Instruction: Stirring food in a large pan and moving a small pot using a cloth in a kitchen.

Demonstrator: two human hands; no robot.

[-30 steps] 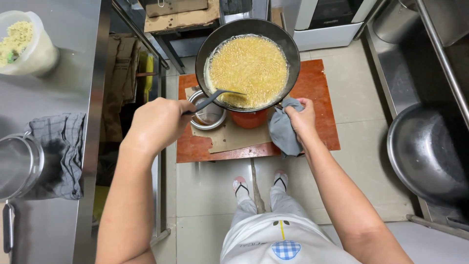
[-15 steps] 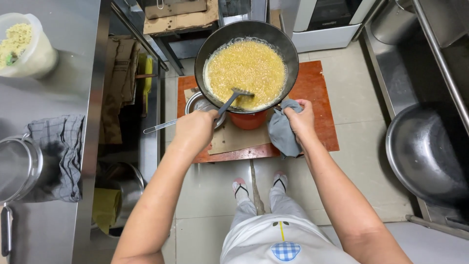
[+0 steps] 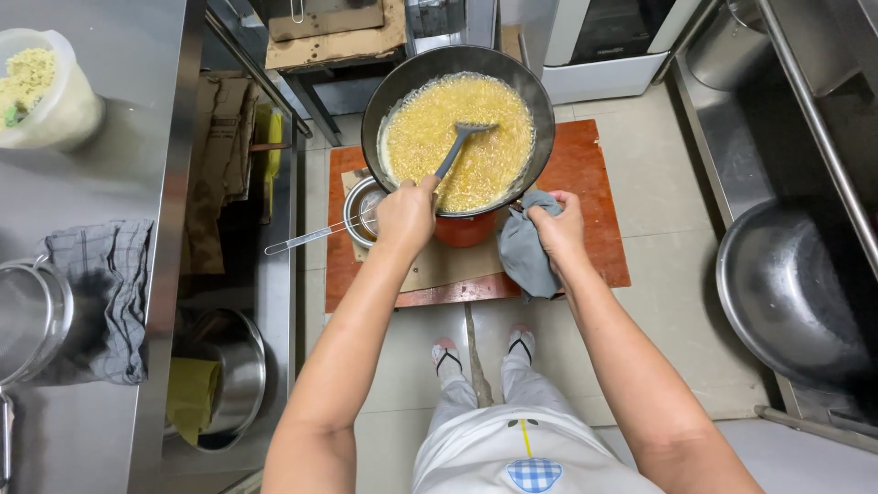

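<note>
- Here, your left hand [image 3: 405, 215] is closed in a fist around the near end of the dark spatula [image 3: 462, 146]; the handle comes out of the top of the fist, past thumb and forefinger, and the gripped end is hidden inside your fingers.
- The spatula's long axis runs on a slant, from your fist up and to the right, away from you; its flat blade is the far end and rests in the yellow, bubbling food [image 3: 430, 137] near the middle of the wok [image 3: 540, 119].
- The wok is dark and round, sitting on a red burner [image 3: 466, 229] on a reddish board [image 3: 594, 183] on the tiled floor, straight ahead of your feet.
- Your right hand [image 3: 558, 229] is closed on a grey cloth [image 3: 521, 256] pressed to the near right rim of the wok; the cloth hangs down below your fingers, and whatever handle lies under it cannot be made out.
- Just left of your left hand, a wire strainer [image 3: 361, 215] rests on a small metal bowl, its long thin handle pointing left.
- On the steel counter [image 3: 137, 137] to your left lie a checked cloth [image 3: 105, 293] and a plastic tub [image 3: 41, 87] of pale food.
- A large steel basin [image 3: 786, 293] sits to your right.
</note>
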